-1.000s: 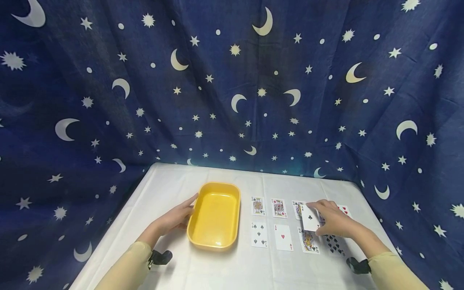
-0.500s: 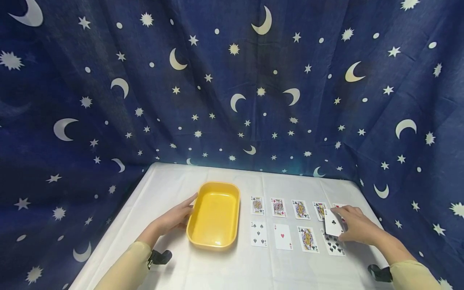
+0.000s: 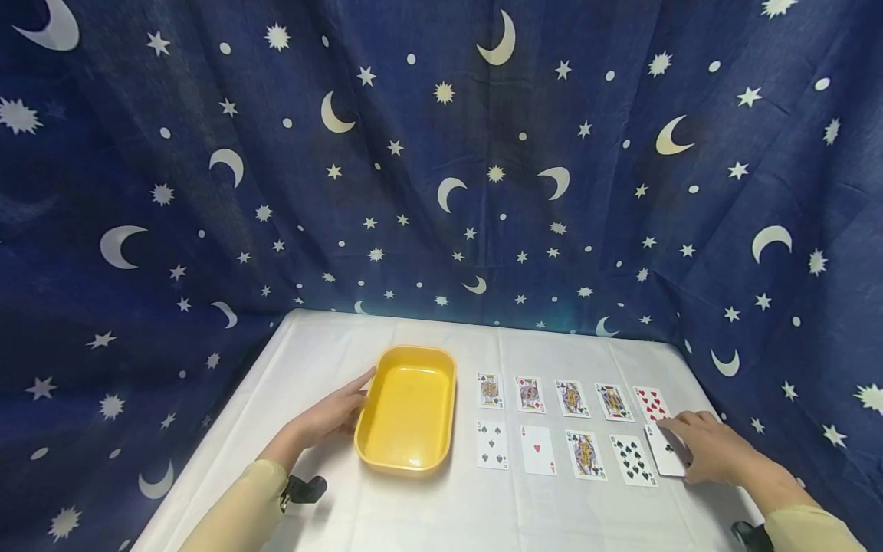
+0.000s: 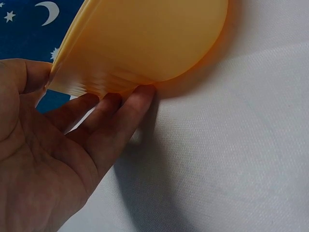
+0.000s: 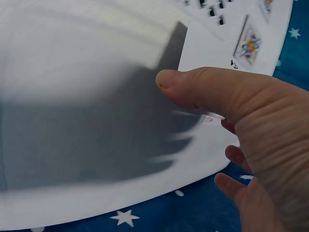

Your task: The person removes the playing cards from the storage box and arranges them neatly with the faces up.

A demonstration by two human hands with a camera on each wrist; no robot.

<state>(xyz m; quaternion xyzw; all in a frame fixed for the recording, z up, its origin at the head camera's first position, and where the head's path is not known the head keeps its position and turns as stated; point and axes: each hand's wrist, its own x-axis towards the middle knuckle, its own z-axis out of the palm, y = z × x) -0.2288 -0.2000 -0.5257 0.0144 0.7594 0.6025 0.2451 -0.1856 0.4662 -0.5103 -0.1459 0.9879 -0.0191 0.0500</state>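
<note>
At the right end of the front row of cards, my right hand (image 3: 720, 452) pinches an ace of clubs (image 3: 661, 451). In the right wrist view the thumb (image 5: 193, 84) lies across its face, and the card is close over the white cloth. The ten of spades-like card (image 3: 632, 460) is just left of it, a hearts card (image 3: 651, 402) just behind. My left hand (image 3: 327, 418) rests against the left side of a yellow tray (image 3: 451, 414). Seen from the left wrist, its straight fingertips (image 4: 145, 92) touch the tray's outer wall, and one digit reaches the rim.
Two rows of face-up cards lie right of the tray, among them a face card (image 3: 571, 399), an ace of hearts (image 3: 538, 451) and a five of spades (image 3: 492, 445). A dark blue curtain (image 3: 414, 192) with moons and stars encloses the white-clothed table (image 3: 414, 514).
My right hand has carried the ace of clubs rightward and lowered it toward the front row's right end, uncovering the cards it passed over. My left hand and the tray stay put.
</note>
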